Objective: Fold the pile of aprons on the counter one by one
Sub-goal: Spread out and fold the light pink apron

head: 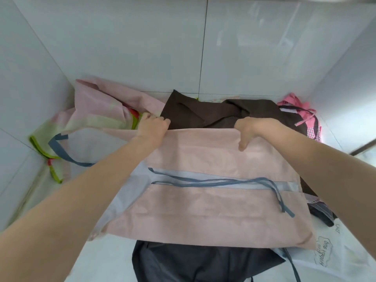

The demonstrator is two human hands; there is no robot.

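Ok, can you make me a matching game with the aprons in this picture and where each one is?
Things:
1. pink apron
2. brown apron
3. dark grey apron
4. checked pink apron

Places:
A. at the near edge, partly under another apron
B. far right corner by the wall
C. spread flat in the middle, far edge held by the left hand and right hand
D. crumpled just behind the two hands

Pairs: 1-C, 2-D, 3-A, 4-B
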